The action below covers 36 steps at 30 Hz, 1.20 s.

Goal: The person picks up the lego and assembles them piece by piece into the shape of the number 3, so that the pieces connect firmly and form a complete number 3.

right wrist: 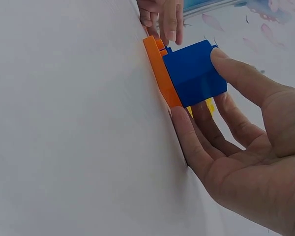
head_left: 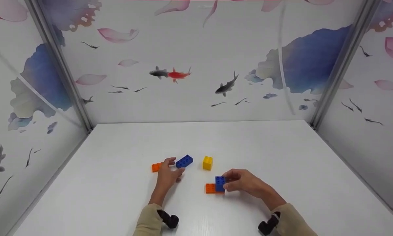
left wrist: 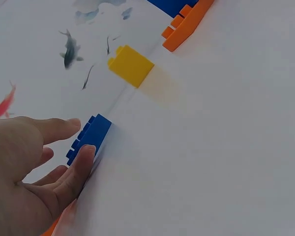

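My right hand [head_left: 247,184] pinches a square blue toy brick [head_left: 220,183] between thumb and fingers. This brick stands on the right part of a flat orange brick [head_left: 210,188], which lies on the table. In the right wrist view the blue brick [right wrist: 195,73] sits against the studded side of the orange brick [right wrist: 161,71]. My left hand [head_left: 166,178] reaches towards a long blue brick [head_left: 184,161], thumb and fingers spread apart near its left end. Whether they touch it I cannot tell. Another orange brick [head_left: 155,167] lies partly hidden behind the left hand.
A yellow brick [head_left: 207,163] stands on the white table [head_left: 117,196] between the long blue brick and the orange one. White printed panels [head_left: 190,105] with fish and petals close off the back and sides. Dark wrist devices [head_left: 168,219] sit at both sleeves.
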Each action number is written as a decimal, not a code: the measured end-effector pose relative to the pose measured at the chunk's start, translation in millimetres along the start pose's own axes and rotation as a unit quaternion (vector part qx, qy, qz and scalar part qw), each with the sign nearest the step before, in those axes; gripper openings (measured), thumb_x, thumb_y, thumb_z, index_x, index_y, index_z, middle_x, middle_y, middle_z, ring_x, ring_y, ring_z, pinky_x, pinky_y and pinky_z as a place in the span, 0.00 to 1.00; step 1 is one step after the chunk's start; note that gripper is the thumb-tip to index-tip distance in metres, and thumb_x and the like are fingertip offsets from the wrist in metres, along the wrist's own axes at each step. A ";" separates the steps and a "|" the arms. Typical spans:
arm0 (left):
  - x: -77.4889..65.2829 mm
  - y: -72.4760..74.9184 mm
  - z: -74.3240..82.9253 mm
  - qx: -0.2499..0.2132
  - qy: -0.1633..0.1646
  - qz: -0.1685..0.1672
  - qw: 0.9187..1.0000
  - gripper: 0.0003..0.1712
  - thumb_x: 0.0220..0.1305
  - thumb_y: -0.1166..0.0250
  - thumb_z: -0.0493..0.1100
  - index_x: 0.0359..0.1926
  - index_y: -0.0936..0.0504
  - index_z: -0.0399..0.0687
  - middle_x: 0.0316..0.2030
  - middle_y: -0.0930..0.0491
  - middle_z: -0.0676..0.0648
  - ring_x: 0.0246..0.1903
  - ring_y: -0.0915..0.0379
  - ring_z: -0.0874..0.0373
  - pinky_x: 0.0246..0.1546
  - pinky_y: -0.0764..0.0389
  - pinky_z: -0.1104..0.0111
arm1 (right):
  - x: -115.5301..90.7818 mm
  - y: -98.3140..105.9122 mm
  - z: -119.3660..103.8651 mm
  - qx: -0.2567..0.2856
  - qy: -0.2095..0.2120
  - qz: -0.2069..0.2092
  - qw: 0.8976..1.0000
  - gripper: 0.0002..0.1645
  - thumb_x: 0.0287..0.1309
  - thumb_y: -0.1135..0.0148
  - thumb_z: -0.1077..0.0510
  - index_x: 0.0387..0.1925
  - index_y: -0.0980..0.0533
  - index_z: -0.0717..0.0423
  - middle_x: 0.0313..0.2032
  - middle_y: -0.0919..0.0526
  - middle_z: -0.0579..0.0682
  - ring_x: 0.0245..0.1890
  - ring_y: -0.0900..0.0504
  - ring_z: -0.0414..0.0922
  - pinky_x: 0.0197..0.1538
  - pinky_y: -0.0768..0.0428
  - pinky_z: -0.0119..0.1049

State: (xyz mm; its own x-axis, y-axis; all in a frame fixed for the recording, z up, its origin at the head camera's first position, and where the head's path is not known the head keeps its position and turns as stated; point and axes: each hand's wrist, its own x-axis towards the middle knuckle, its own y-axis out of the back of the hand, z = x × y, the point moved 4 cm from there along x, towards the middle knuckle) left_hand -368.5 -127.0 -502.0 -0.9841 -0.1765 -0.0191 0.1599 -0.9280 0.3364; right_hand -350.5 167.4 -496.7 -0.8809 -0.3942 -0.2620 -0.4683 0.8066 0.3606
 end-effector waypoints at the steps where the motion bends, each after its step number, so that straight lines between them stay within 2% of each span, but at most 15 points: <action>1: 1.1 -0.5 0.4 0.001 0.002 -0.003 1.000 0.34 0.64 0.31 0.37 0.69 0.32 0.41 0.63 0.28 0.35 0.29 0.21 0.57 0.31 0.15 0.71 | 0.1 0.0 0.5 0.001 -0.002 0.000 1.000 0.31 0.53 0.25 0.47 0.57 0.23 0.51 0.55 0.20 0.51 0.50 0.23 0.46 0.60 0.21 0.43; 10: 8.9 -3.1 5.2 0.014 0.000 -0.020 1.000 0.34 0.64 0.32 0.36 0.70 0.32 0.41 0.63 0.28 0.36 0.29 0.21 0.58 0.28 0.16 0.72 | -1.9 3.3 -0.8 0.021 0.009 -0.010 1.000 0.30 0.53 0.25 0.48 0.57 0.23 0.52 0.54 0.20 0.53 0.50 0.23 0.47 0.57 0.20 0.38; 15: 7.9 -3.2 6.5 0.016 0.005 -0.015 1.000 0.34 0.64 0.31 0.37 0.69 0.31 0.42 0.61 0.26 0.37 0.27 0.23 0.58 0.27 0.17 0.73 | -1.8 2.7 -1.8 0.028 0.020 -0.018 0.999 0.30 0.53 0.25 0.48 0.56 0.23 0.53 0.54 0.20 0.52 0.50 0.23 0.46 0.55 0.21 0.35; 21: 8.0 -6.4 6.0 0.035 0.017 -0.017 0.999 0.34 0.63 0.30 0.41 0.68 0.30 0.44 0.63 0.26 0.38 0.29 0.25 0.58 0.27 0.18 0.73 | -0.8 0.0 1.3 0.030 0.009 -0.019 0.999 0.31 0.54 0.25 0.48 0.57 0.23 0.52 0.54 0.20 0.52 0.50 0.24 0.46 0.56 0.22 0.36; 28: 10.1 -7.2 2.4 0.039 0.017 -0.001 0.999 0.28 0.65 0.32 0.37 0.64 0.26 0.39 0.58 0.24 0.36 0.29 0.24 0.57 0.23 0.19 0.74 | -0.8 -3.0 3.7 0.025 0.000 -0.017 1.000 0.30 0.54 0.26 0.47 0.57 0.23 0.51 0.55 0.21 0.51 0.50 0.24 0.47 0.57 0.21 0.39; 31: 9.3 -6.0 3.6 0.036 0.016 0.012 0.999 0.27 0.65 0.33 0.38 0.64 0.25 0.39 0.58 0.23 0.36 0.33 0.23 0.55 0.25 0.18 0.74 | -1.6 -2.6 3.2 0.018 -0.003 -0.014 1.000 0.30 0.54 0.26 0.46 0.57 0.23 0.50 0.55 0.21 0.51 0.50 0.24 0.47 0.58 0.22 0.40; 36: 4.1 -4.0 13.5 0.042 -0.017 0.034 0.998 0.27 0.65 0.32 0.41 0.63 0.24 0.39 0.56 0.21 0.36 0.43 0.21 0.50 0.37 0.14 0.68 | -3.2 -0.5 1.9 0.012 -0.004 -0.009 1.000 0.30 0.54 0.26 0.46 0.57 0.23 0.50 0.55 0.21 0.51 0.51 0.24 0.47 0.59 0.22 0.41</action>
State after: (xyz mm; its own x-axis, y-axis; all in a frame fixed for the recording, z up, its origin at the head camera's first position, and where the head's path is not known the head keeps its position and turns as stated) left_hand -374.3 -119.6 -490.7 -0.9733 -0.2265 0.0373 0.2214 -0.8832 0.4134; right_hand -347.4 169.1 -497.7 -0.8722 -0.4047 -0.2747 -0.4813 0.8103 0.3342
